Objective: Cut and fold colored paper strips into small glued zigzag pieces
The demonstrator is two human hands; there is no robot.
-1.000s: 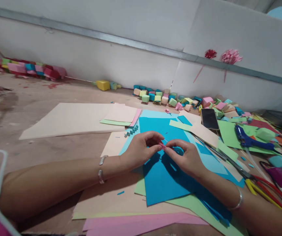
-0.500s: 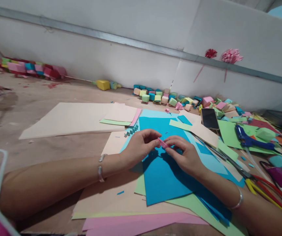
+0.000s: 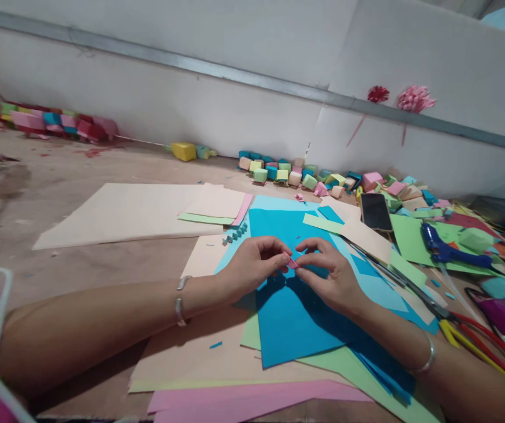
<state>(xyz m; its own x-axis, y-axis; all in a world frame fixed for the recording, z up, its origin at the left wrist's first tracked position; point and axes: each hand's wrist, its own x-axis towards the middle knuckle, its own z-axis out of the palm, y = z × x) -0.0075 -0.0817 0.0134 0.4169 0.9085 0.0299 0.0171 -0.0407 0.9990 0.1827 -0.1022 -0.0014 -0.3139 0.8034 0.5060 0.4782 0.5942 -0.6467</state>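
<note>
A small pink paper piece (image 3: 293, 264) is pinched between both hands above a blue sheet (image 3: 299, 329). My left hand (image 3: 256, 261) holds its left end between thumb and fingers. On the other end, the fingertips of my right hand (image 3: 332, 273) are closed. Beneath and around the blue sheet lie light blue, green, peach and pink sheets. A folded teal paper strip (image 3: 235, 234) rests just beyond my left hand. The fingers partly cover the pink piece, so its exact shape is hard to tell.
To the right lie scissors (image 3: 424, 299) with red and yellow handles, a phone (image 3: 375, 212) and a blue glue gun (image 3: 450, 249). Small coloured paper boxes (image 3: 272, 171) line the wall. A large pale sheet (image 3: 133, 212) lies at the left.
The pink piece has turned and shows less of its length between the fingertips. My right hand's fingers have shifted slightly up and left around it.
</note>
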